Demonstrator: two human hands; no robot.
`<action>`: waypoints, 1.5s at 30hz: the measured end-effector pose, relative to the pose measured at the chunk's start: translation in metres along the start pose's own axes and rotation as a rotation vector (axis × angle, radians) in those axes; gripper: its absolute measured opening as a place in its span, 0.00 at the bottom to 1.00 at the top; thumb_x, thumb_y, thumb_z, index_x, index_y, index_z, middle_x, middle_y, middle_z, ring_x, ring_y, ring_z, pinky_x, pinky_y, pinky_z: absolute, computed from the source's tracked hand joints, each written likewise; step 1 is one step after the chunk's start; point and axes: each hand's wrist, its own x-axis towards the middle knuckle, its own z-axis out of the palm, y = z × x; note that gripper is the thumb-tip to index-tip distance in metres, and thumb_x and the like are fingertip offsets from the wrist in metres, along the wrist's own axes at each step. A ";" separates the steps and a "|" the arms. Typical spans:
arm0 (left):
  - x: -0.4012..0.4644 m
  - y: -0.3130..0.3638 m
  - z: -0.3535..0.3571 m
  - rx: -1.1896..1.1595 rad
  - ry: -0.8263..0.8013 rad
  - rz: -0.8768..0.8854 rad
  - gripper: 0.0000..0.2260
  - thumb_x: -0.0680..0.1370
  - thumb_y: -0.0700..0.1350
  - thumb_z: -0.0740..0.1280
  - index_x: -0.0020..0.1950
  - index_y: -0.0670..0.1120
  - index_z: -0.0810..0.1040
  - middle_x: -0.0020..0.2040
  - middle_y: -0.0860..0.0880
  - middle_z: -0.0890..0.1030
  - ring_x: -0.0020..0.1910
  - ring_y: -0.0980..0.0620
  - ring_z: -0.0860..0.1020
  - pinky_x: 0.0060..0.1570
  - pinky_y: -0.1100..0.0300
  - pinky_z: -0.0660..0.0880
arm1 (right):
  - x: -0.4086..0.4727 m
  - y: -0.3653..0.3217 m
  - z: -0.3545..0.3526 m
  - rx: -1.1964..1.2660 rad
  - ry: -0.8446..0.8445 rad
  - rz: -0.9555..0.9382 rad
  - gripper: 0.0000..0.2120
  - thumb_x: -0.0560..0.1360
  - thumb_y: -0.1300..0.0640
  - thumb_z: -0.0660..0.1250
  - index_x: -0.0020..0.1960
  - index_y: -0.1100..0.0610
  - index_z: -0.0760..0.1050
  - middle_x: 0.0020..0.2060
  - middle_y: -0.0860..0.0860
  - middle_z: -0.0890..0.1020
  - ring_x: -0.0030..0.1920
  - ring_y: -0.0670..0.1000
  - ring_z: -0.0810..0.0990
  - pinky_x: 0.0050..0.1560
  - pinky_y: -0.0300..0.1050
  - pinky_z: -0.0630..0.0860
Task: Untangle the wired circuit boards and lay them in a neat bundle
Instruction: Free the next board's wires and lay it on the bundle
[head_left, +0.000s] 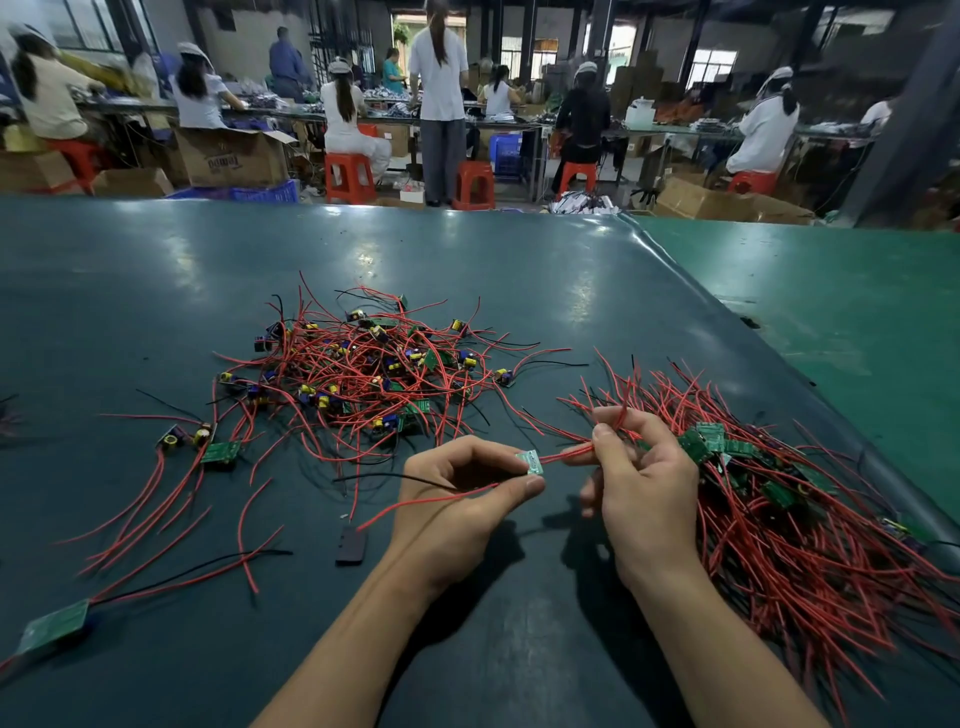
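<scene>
One wired board is being freed and dressed before it joins the sorted lot. The left hand (457, 499) pinches a small green circuit board (530, 462) between thumb and fingertips, with a red and a black lead trailing from it toward the near-left. The right hand (641, 483) pinches the board's other red leads (563, 453) just beside it, while its curled fingers also seem to hold the stems of the sorted bundle (789, 499), which fans out along the right edge of the surface (156, 270).

The tangled pile (363, 369) lies at the middle of the surface, well apart from the hands; a few loose boards (221, 451) sit toward the left edge, one near the near-left corner.

The next move likely calls for drawing the leads straight, then laying this board parallel with the bundle's boards.

Open room lies toward the far edge and between the forearms. The bundle's wire tips reach near the raised right edge, where they could slip over.
</scene>
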 end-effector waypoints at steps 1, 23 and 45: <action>0.000 0.000 -0.001 -0.015 0.006 -0.009 0.10 0.64 0.30 0.78 0.34 0.44 0.83 0.38 0.48 0.85 0.37 0.55 0.82 0.40 0.66 0.76 | 0.000 0.000 0.000 0.016 0.005 0.012 0.06 0.80 0.65 0.63 0.47 0.56 0.75 0.29 0.55 0.83 0.17 0.47 0.67 0.18 0.38 0.65; 0.009 -0.005 -0.006 -0.050 0.103 -0.006 0.08 0.66 0.31 0.76 0.37 0.41 0.82 0.36 0.51 0.85 0.36 0.58 0.81 0.40 0.68 0.76 | 0.006 -0.008 0.000 0.270 0.125 0.139 0.03 0.80 0.58 0.64 0.51 0.55 0.70 0.29 0.52 0.81 0.21 0.49 0.74 0.17 0.37 0.65; -0.001 0.004 -0.002 -0.073 -0.077 -0.034 0.11 0.65 0.27 0.76 0.35 0.43 0.81 0.35 0.49 0.84 0.36 0.56 0.81 0.39 0.66 0.77 | -0.007 -0.005 0.005 0.150 -0.396 0.341 0.09 0.75 0.55 0.69 0.51 0.60 0.82 0.23 0.47 0.71 0.20 0.43 0.64 0.19 0.31 0.58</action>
